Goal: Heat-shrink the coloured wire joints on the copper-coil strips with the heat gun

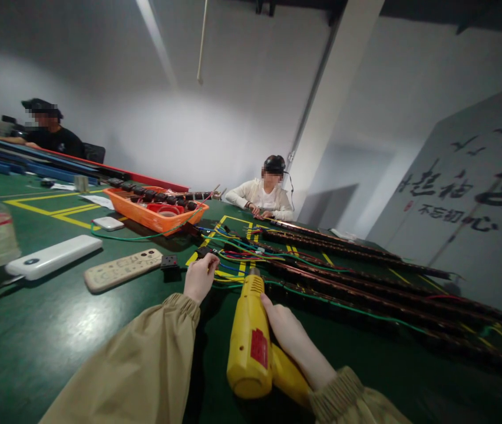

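The right hand [283, 325] has its grip closed around the yellow heat gun [244, 347], nozzle [254, 271] near the wires [273, 257] on the surface [68, 347], so the left hand [198, 278], grip unclear, should avoid the nozzle.

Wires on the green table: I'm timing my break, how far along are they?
Laid out already, it seems: wires along dark strips. In hand: right hand on the heat gun, nozzle by them; left hand close. Probably left: loose ends near the orange tray.
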A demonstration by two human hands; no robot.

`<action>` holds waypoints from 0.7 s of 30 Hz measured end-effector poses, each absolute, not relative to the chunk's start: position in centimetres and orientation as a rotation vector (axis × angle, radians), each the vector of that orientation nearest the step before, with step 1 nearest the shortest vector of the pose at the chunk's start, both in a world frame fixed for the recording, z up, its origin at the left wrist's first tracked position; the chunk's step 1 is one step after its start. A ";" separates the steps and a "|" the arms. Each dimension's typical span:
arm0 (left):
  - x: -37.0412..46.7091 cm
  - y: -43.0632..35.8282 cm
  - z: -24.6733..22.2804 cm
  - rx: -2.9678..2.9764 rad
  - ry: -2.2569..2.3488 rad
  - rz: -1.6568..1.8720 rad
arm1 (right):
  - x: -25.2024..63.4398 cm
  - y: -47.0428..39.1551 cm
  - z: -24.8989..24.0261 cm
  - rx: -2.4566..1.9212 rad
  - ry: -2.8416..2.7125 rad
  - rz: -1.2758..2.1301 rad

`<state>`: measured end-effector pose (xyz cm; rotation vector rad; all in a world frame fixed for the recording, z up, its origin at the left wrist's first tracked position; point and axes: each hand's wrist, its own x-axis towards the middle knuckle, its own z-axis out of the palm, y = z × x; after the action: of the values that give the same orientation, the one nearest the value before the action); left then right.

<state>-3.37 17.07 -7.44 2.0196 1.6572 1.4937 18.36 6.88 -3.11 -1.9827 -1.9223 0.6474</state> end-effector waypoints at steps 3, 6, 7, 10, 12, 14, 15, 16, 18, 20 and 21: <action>-3.1 16.9 -7.3 1.990 1.628 1.506 | 18.4 7.0 -3.2 -1.945 -1.918 0.652; -3.0 17.1 -7.5 1.952 1.596 1.533 | 18.3 7.2 -3.3 -1.930 -1.921 0.627; -3.0 17.2 -7.6 1.944 1.586 1.542 | 18.1 7.2 -3.4 -1.927 -1.925 0.626; -3.1 17.5 -8.0 1.931 1.564 1.556 | 17.0 7.4 -3.4 -1.888 -1.970 0.645; -3.2 17.6 -8.2 1.922 1.541 1.557 | 15.9 7.6 -3.3 -1.861 -2.027 0.618; -3.3 17.7 -8.3 1.906 1.513 1.541 | 14.6 7.8 -3.2 -1.831 -2.091 0.567; -3.4 17.7 -8.4 1.894 1.503 1.527 | 14.0 7.9 -3.2 -1.814 -2.117 0.550; -3.4 17.7 -8.4 1.880 1.499 1.512 | 13.5 7.9 -3.2 -1.797 -2.137 0.539; -3.5 17.7 -8.3 1.856 1.508 1.473 | 12.7 8.0 -3.1 -1.780 -2.152 0.535; -3.6 17.8 -8.3 1.838 1.537 1.431 | 12.2 8.0 -3.0 -1.775 -2.161 0.526; -3.6 17.7 -8.2 1.835 1.551 1.411 | 12.1 8.0 -2.9 -1.777 -2.164 0.525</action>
<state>-3.62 17.74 -8.21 1.8347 1.5515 1.4108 12.10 8.01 -2.89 -1.7768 -2.1640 0.5247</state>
